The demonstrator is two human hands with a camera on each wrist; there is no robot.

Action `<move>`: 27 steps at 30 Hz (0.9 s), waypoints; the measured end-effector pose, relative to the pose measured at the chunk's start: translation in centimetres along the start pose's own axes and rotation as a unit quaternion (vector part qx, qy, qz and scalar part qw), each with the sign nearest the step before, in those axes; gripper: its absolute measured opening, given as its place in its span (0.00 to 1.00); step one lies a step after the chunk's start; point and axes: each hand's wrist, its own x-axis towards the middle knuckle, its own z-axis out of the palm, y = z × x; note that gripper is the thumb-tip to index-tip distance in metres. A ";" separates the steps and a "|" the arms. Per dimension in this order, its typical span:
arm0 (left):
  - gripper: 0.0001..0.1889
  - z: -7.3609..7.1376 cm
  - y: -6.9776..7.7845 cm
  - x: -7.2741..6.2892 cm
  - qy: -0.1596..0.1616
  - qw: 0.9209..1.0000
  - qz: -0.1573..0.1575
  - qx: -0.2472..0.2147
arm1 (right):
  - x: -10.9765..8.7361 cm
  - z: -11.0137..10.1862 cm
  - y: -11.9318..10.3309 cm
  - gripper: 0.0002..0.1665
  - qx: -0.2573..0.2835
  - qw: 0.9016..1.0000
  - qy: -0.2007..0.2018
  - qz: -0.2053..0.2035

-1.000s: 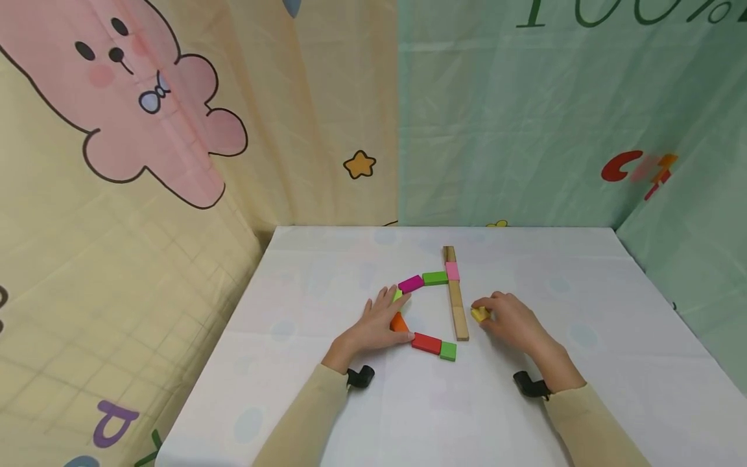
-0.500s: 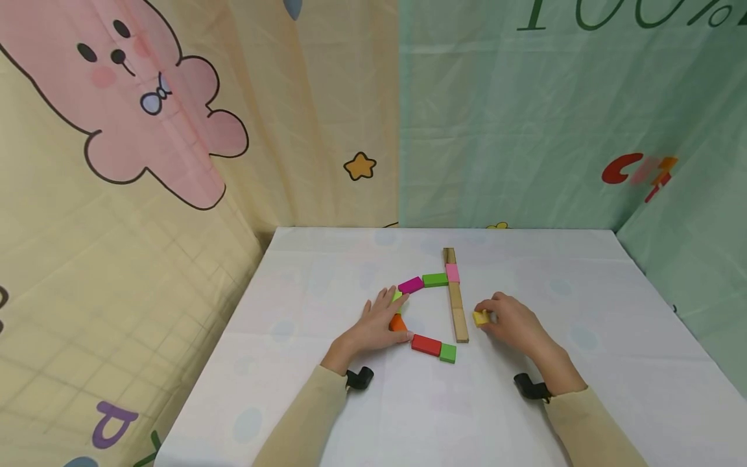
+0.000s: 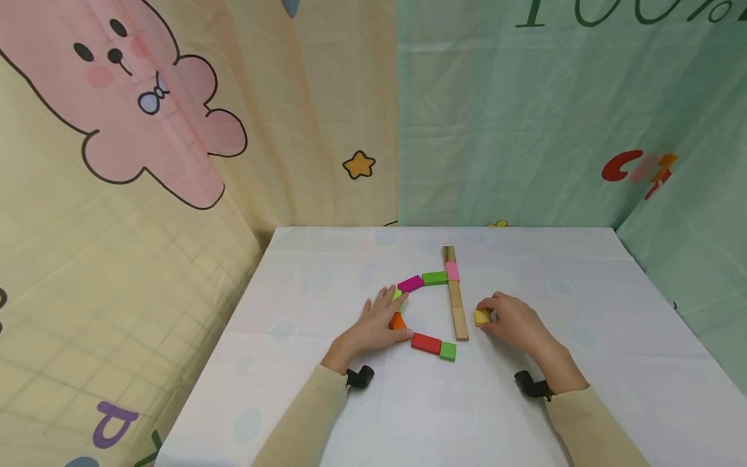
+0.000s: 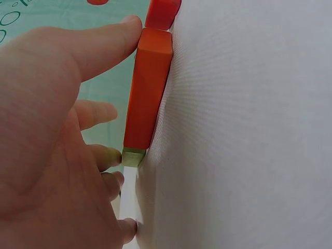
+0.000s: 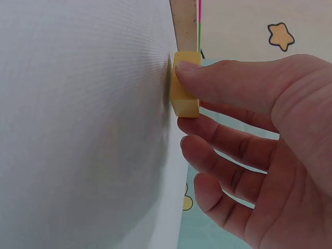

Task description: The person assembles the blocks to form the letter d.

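Note:
My right hand pinches a small yellow block between thumb and fingers, close over the table just right of a line of wooden blocks. Spread over the left side of a curved row of blocks is my left hand, its fingers mostly straight. Its thumb lies by the end of the orange block, and its fingertips reach the lime-green block, which is partly hidden. The red block continues the row, with a green block at its end.
A magenta block and a longer green block run along the far side to a pink block set in the wooden line. Printed curtains stand behind the white table.
My right hand has shifted slightly right with the yellow block, which now sits a little straighter in its grip. The left hand and the block row look nearly the same.

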 end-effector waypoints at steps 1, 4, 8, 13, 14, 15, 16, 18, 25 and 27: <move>0.46 0.0 0.0 0.0 0.000 1.000 -0.001 0.000 | 0.0 0.0 0.0 0.20 0.001 1.000 0.001 0.000; 0.46 0.0 0.0 0.0 -0.002 1.000 -0.003 0.000 | -0.1 -0.1 -0.1 0.20 0.005 1.000 0.004 0.000; 0.46 -0.1 0.0 0.0 -0.002 1.000 -0.003 0.000 | -0.1 -0.3 -0.2 0.20 0.009 1.000 0.004 0.004; 0.46 -0.1 0.2 0.0 -0.003 1.000 -0.003 -0.001 | -0.1 -0.5 -0.5 0.19 0.013 1.000 0.007 0.009; 0.45 -0.1 0.2 0.0 -0.003 1.000 -0.003 0.000 | -0.1 -0.6 -0.6 0.19 0.015 1.000 0.007 0.008; 0.45 -0.2 0.2 -0.1 -0.003 1.000 -0.004 0.000 | -0.2 -0.6 -0.7 0.19 0.016 1.000 0.006 0.009; 0.45 -0.2 0.2 -0.1 -0.004 1.000 -0.004 0.000 | -0.2 -0.6 -0.7 0.19 0.017 1.000 0.005 0.010; 0.45 -0.2 0.2 -0.1 -0.004 1.000 -0.005 0.002 | -0.2 -0.7 -0.8 0.18 0.018 1.000 0.004 0.009; 0.45 -0.1 0.0 0.0 -0.003 1.000 -0.003 -0.003 | -0.2 -0.7 -1.0 0.18 0.013 1.000 0.011 -0.011; 0.45 0.0 0.0 0.1 -0.003 1.000 -0.003 -0.004 | -0.2 -0.8 -1.1 0.18 0.012 1.000 0.010 -0.017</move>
